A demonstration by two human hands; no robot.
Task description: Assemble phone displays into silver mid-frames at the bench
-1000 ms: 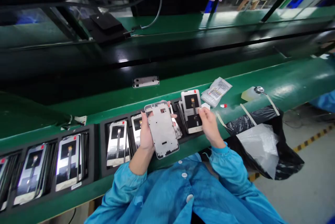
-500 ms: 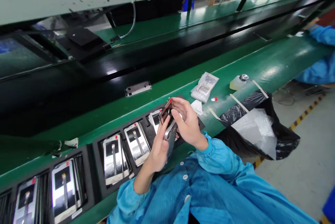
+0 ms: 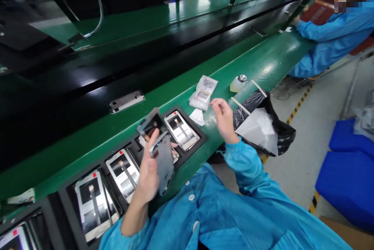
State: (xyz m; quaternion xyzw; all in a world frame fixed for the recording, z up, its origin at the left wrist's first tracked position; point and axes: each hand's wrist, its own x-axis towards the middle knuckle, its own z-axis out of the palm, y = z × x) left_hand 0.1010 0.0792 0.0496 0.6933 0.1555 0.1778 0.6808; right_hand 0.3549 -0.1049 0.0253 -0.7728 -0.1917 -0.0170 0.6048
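My left hand (image 3: 149, 172) grips two phone parts over the foam tray. One is a dark phone screen part (image 3: 152, 122), tilted up at the fingertips; the other is a grey phone housing (image 3: 164, 160), standing on edge between the fingers. My right hand (image 3: 224, 119) is apart from them, thumb and fingertips pressed together beside the clear plastic bags (image 3: 203, 92). Whatever sits in that pinch is too small to tell. Beneath my left hand, the black foam tray (image 3: 201, 142) holds white phone panels (image 3: 181, 130) with red tabs and flat ribbon cables.
A metal phone frame (image 3: 126, 101) lies on the dark belt. A bottle of yellowish liquid (image 3: 238, 83) stands on the green bench (image 3: 263, 64). A black bag (image 3: 288, 135) with clear plastic hangs at the bench edge. A co-worker's blue sleeve (image 3: 324, 29) is at right.
My right hand has left the phone parts and moved right, towards the plastic bags. The left hand still holds both parts, now spread apart. The view has shifted rightward.
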